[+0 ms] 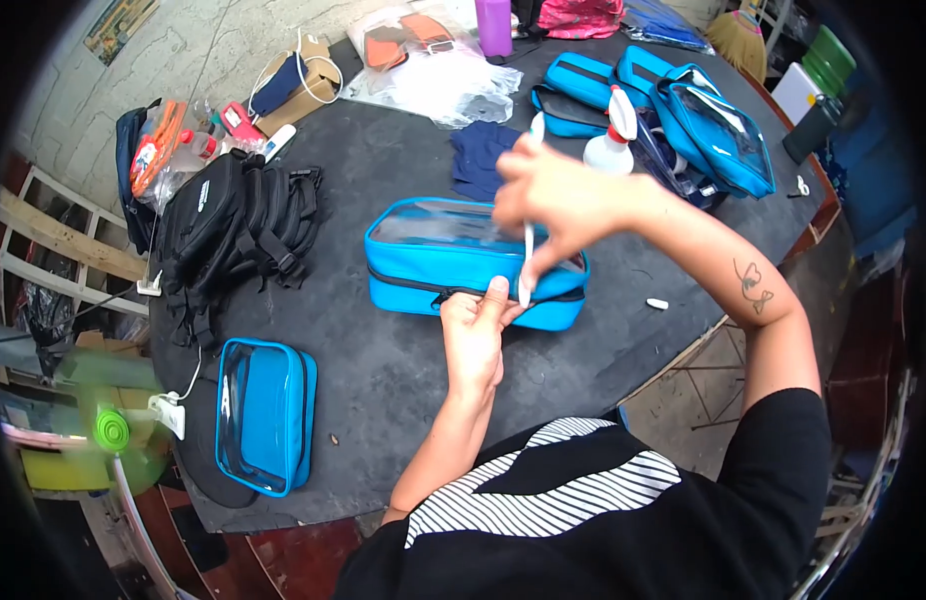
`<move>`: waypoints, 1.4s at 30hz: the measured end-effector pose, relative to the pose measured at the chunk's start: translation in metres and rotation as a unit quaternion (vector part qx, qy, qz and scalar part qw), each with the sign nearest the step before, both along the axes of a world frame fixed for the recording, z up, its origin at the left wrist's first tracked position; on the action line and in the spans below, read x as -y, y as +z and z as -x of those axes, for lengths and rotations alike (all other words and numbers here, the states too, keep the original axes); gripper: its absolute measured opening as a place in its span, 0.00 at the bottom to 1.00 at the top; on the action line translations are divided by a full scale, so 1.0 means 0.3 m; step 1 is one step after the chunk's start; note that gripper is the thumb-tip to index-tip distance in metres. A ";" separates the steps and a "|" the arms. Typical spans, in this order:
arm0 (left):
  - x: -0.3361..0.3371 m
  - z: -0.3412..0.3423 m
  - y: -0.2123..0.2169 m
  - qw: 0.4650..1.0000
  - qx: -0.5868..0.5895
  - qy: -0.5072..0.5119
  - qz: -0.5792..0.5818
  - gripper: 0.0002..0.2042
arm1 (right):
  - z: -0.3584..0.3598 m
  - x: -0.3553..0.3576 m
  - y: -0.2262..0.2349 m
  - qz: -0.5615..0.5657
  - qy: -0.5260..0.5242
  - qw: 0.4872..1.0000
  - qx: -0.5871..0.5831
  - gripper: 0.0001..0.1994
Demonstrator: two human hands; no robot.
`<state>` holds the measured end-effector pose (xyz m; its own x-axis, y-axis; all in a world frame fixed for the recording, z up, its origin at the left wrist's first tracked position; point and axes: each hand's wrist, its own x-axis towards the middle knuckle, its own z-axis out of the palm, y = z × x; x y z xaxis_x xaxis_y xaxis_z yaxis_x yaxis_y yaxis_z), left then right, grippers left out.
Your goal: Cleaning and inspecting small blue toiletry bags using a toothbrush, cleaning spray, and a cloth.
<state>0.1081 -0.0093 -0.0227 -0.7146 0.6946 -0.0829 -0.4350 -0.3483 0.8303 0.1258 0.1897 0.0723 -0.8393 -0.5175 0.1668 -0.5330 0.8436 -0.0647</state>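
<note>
In front of me on the dark table lies a blue zippered pouch [411,262] with a clear plastic top. My left hand [474,322] is closed at its near side, thumb and fingers pinching the edge by the black zipper [403,282]. Above the pouch's right part, my right hand [563,205] grips a slim white pen-like stick [529,245]. The stick's lower end points down at the zipper, close to my left fingertips. Whether it touches the pouch I cannot tell. My right hand hides part of the clear top.
A second blue pouch [268,415] lies at the near left, below a black backpack [228,225]. Several blue pouches [718,130] are piled at the far right beside a white spray bottle [611,145]. Dark blue cloth [480,160] lies behind my work. A green fan [111,430] stands left.
</note>
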 end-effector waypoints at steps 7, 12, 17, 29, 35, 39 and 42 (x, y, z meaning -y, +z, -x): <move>0.009 0.010 -0.011 1.000 0.002 0.007 0.009 0.10 | 0.024 0.002 -0.024 0.014 -0.002 1.000 0.018 0.27; 0.014 0.013 -0.039 1.000 0.019 0.000 -0.001 0.09 | 0.013 0.025 -0.038 0.023 -0.005 0.999 0.038 0.27; 0.015 0.046 -0.001 0.999 0.036 -0.009 -0.018 0.15 | -0.038 -0.174 -0.025 0.138 -0.247 0.951 -0.124 0.13; 0.007 0.047 -0.016 0.987 0.135 0.044 -0.070 0.10 | -0.412 0.140 0.035 0.289 -0.391 0.874 -0.022 0.26; -0.002 0.025 -0.011 0.991 0.104 0.066 -0.057 0.10 | -0.312 0.318 -0.062 0.181 -0.396 0.900 -0.021 0.30; 0.030 0.065 -0.036 0.991 0.108 0.054 -0.060 0.09 | -0.295 0.311 -0.064 0.144 -0.391 0.908 0.038 0.30; 0.023 0.059 -0.035 0.991 0.104 0.063 -0.060 0.09 | -0.263 0.321 -0.098 0.181 -0.360 0.915 -0.016 0.29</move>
<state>0.0905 -0.0161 -0.0332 -0.7722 0.6152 -0.1589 -0.5389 -0.5016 0.6767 0.2046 0.0933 0.0430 -0.9329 0.2607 0.2484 0.1452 0.9036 -0.4030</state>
